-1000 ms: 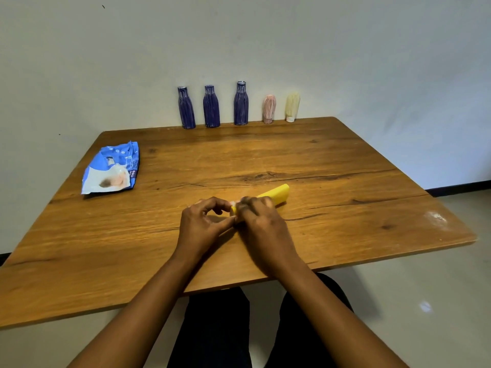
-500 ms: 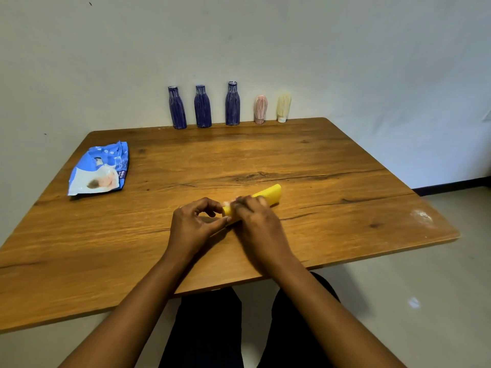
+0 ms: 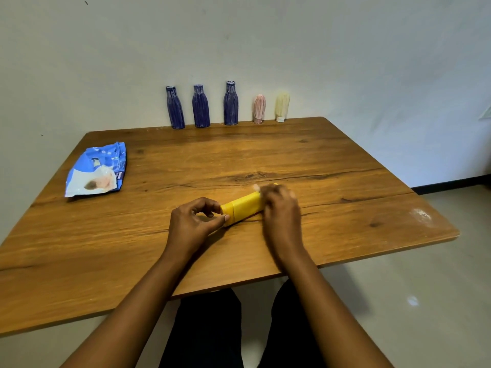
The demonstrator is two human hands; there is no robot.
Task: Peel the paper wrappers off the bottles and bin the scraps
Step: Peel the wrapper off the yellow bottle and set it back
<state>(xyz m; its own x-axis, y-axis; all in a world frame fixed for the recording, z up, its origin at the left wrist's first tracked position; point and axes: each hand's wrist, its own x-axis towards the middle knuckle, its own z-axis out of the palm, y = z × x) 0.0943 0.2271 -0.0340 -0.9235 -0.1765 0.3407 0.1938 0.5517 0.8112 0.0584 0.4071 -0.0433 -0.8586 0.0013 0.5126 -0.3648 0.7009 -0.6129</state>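
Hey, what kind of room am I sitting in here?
Probably a plain room at home or in a small office, not a workshop: a bare wooden table pushed against a blank painted wall, a tiled floor, and a row of small bottles along the table's far edge.

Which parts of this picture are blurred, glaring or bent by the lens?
Head view: the right hand is motion-blurred over the yellow bottle; glare patches sit on the table corner and the floor; the wide lens tilts the blue bottles.

A wooden table (image 3: 345, 160) stands against a plain pale wall (image 3: 345, 49), over a glossy light floor (image 3: 425, 301).
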